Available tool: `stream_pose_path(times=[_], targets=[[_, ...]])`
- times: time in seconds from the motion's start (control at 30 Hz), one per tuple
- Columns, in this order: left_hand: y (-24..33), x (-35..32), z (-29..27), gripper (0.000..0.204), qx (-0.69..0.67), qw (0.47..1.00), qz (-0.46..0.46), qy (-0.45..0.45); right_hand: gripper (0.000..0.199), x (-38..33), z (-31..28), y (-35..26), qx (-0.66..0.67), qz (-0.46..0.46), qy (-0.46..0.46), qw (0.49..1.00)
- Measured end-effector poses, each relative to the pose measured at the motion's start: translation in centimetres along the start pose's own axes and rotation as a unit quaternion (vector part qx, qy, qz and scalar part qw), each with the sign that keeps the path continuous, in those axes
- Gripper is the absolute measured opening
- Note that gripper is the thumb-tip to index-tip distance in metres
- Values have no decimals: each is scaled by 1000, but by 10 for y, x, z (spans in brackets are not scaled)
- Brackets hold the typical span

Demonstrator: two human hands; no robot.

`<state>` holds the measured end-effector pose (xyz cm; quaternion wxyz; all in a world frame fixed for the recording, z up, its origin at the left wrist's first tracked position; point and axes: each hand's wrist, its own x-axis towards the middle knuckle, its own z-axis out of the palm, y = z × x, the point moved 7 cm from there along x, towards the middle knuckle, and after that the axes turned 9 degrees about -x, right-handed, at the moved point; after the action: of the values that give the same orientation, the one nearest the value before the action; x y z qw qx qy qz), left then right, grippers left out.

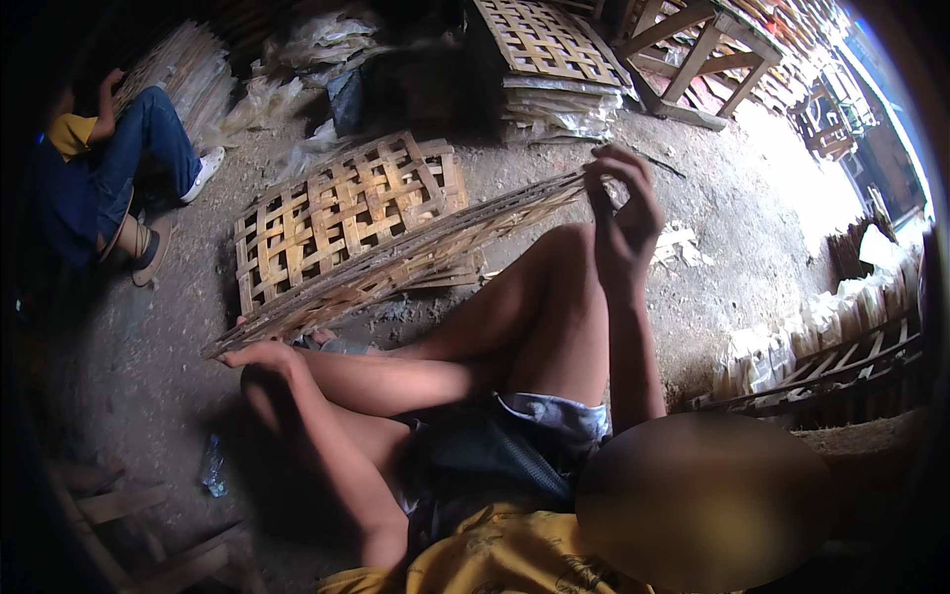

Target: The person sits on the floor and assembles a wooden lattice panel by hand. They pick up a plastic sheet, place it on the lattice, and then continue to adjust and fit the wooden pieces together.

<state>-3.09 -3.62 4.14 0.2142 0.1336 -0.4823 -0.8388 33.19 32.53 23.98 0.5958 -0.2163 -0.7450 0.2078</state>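
A woven bamboo panel is tilted nearly edge-on across my bent legs. My left hand grips its lower left end, the fingers partly hidden by the rim. At the opposite, upper right end, my right hand has its fingers curled, pinching the edge. Just beyond the right hand a thin dark strip sticks out; whether it belongs to the panel I cannot tell. Right behind the held panel, other openwork woven panels lie in a low pile on the dusty floor.
Another person sits at far left beside stacked sheets. A tall panel stack and a wooden trestle stand at the back. Plastic-lined panels line the right side. Crumpled plastic and wood pieces lie at lower left.
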Motion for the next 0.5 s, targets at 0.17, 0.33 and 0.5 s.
stream_pose_path(times=[0.17,0.33,0.5], targets=[[-4,10,9,83,14,1000,0,-20,16,9,-1,-10,22,-4,-16,1000],[-2,13,12,82,20,999,18,-20,18,-4,5,8,26,19,-16,999],[-12,-12,12,81,17,1000,-3,-4,14,35,-42,-12,-53,-17,56,997]])
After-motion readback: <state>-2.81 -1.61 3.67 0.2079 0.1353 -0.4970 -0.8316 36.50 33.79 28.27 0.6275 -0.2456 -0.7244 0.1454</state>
